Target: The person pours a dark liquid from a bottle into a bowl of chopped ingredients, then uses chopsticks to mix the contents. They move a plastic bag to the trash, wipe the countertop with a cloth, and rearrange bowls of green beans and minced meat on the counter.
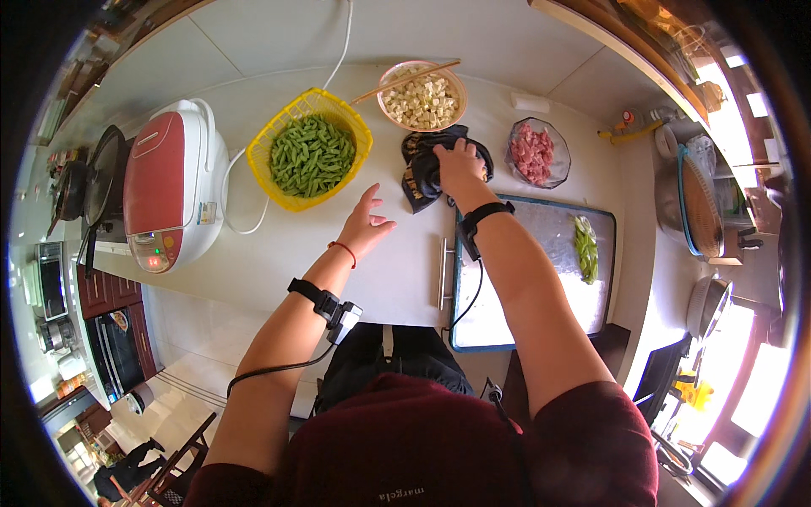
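Observation:
My right hand [461,170] lies over a dark patterned cloth [423,158], its fingers bent onto the bunched fabric. Nothing is in my left hand [369,225], which hovers over the white countertop [386,285] with fingers apart. Left of the cloth stands a yellow plastic basket [255,149] of cut green beans [312,155]. Behind the cloth, a pink-rimmed bowl [466,101] holds pale diced food [421,104], with chopsticks [405,81] laid across it. To the right, a clear faceted bowl [564,158] contains pieces of raw meat [532,152].
A blue-edged board [538,253] at the right carries a green vegetable bundle [585,248]; a metal bar handle [443,272] is beside it. A red-and-white rice cooker [168,184] and a lidded pan [104,174] occupy the left. A person [130,472] appears far off, lower left.

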{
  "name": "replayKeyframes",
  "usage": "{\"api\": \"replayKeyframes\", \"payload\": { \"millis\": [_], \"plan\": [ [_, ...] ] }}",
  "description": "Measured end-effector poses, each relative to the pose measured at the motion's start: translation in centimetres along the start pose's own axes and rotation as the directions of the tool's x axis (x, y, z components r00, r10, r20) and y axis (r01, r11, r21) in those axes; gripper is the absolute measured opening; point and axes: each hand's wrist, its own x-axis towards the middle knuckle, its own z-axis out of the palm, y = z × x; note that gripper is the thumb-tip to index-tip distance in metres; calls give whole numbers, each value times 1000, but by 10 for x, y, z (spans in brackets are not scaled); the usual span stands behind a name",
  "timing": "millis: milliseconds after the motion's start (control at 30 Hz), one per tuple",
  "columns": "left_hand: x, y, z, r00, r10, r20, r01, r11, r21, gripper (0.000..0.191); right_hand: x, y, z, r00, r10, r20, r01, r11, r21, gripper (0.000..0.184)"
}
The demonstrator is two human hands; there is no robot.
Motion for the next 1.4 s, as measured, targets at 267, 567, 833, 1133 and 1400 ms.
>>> {"api": "replayKeyframes", "payload": {
  "millis": [267,567,833,1133,1400],
  "plan": [
    [-2,-17,-6,975,224,-16,-207,925,318,108,-53,-63,10,982,-188,4,188,982,-2,44],
    [-46,-58,-27,987,160,16,-146,848,509,112,-122,-108,23,943,-305,133,298,952,68,59],
    [-91,-75,-27,991,110,77,-134,751,647,104,-190,-124,49,947,-302,107,289,949,124,54],
    [-124,-101,3,954,217,205,-298,708,640,98,-257,-116,70,977,-194,88,180,973,146,53],
    [-131,-112,28,923,142,357,-347,708,615,91,-296,-100,83,994,-91,63,78,981,179,53]
  ]
}}
